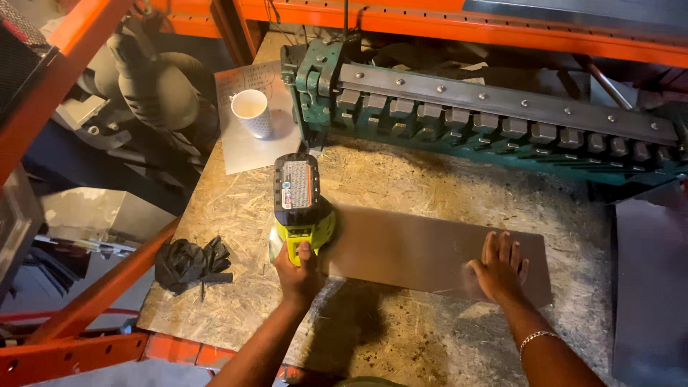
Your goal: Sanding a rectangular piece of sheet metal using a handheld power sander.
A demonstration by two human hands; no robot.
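Chipboard bench (430, 179) under orange racking (444, 25), left hand (299, 272) gripping sander (301, 208), right hand (499, 269) spread on sheet metal (408, 247)

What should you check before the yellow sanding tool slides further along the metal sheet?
1. Left hand has a firm grip on the cordless sander: ok, fingers wrap its handle.
2. Right hand pins the metal sheet: ok, palm lies flat on the sheet's right end.
3. Right hand sits apart from the sander: ok, bare sheet lies between them.
4. Sheet lies flat on the workbench: ok, as far as can be seen.
5. Sander pad sits flat on the sheet: cannot tell, the tool's body hides it.
6. Mug and black gloves are off the sheet: ok.
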